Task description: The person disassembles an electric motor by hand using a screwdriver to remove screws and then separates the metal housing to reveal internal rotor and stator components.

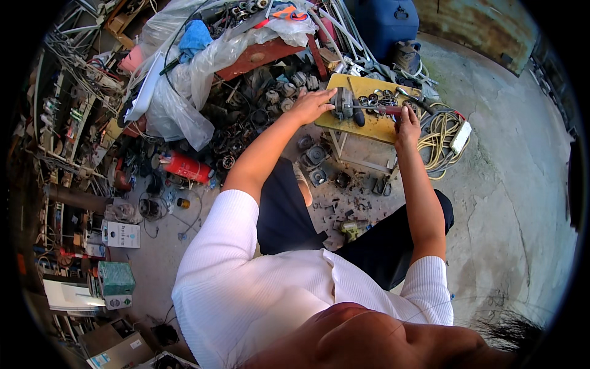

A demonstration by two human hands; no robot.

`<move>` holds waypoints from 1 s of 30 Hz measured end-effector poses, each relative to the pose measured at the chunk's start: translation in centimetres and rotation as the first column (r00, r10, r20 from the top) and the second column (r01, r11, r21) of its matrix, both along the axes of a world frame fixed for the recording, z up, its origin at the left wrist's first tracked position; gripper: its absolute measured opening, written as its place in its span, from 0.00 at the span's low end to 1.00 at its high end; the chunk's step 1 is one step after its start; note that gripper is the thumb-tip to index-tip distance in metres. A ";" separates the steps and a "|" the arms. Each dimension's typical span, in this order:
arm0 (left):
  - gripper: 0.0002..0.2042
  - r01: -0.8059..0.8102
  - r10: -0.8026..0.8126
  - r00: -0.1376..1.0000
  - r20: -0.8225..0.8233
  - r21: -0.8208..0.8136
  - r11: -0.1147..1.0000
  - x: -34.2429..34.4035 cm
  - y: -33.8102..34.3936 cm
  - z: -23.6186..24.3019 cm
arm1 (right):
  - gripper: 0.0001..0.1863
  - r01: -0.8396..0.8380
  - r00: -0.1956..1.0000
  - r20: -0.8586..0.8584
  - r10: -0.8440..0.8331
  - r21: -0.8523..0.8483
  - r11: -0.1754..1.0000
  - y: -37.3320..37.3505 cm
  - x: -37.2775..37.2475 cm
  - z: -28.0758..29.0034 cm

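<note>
A round grey metal motor part point(344, 103) stands on its side at the left end of a small yellow-topped table point(375, 128). My left hand point(314, 106) grips its left side, fingers and thumb against the metal. In my right hand point(407, 126) is a screwdriver point(388, 110) with a dark red handle, held level. Its thin shaft points left and reaches the motor part; the exact spot of the tip is too small to make out. A dark rounded piece point(359, 117) lies just below the shaft. Several metal rings point(381, 97) sit behind the screwdriver.
A hammer-like tool point(409, 95) lies at the table's back right. Coiled yellow cable point(435, 147) and a white power strip point(461, 136) are right of the table. Motor parts point(314, 154) and debris cover the floor by my feet. A red cylinder point(187, 167) lies left.
</note>
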State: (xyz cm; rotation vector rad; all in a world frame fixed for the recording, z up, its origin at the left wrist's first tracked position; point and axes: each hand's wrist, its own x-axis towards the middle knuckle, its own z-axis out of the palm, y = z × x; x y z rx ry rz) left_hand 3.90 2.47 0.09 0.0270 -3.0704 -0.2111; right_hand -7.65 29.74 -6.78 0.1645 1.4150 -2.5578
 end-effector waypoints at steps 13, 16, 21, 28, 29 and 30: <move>0.27 -0.027 0.027 1.000 0.004 0.004 1.000 0.3 -0.3 -0.5 | 0.18 -0.020 0.999 0.043 0.023 -0.073 0.997 -0.6 1.3 0.9; 0.27 -0.019 0.019 1.000 -0.016 0.003 1.000 -0.1 -0.3 -0.5 | 0.19 -0.028 1.000 -0.003 0.028 -0.075 0.997 -0.3 0.1 -0.6; 0.27 -0.015 0.016 0.999 -0.036 0.011 1.000 -0.2 0.1 -0.6 | 0.20 0.027 0.998 0.062 -0.019 -0.145 0.989 -0.9 -1.1 -2.4; 0.26 -0.057 0.057 0.998 -0.004 0.012 0.998 1.0 -0.6 -1.5 | 0.21 -0.049 0.997 0.050 0.055 -0.111 0.993 -1.4 1.5 -0.4; 0.26 -0.048 0.048 0.999 -0.004 0.008 0.999 0.6 -0.3 -1.1 | 0.21 -0.041 0.998 0.048 0.047 -0.111 0.993 -0.9 1.1 -0.4; 0.26 -0.042 0.042 0.999 -0.011 0.008 0.999 0.3 0.1 -0.8 | 0.22 -0.035 0.998 0.046 0.040 -0.110 0.993 -0.6 0.7 -0.5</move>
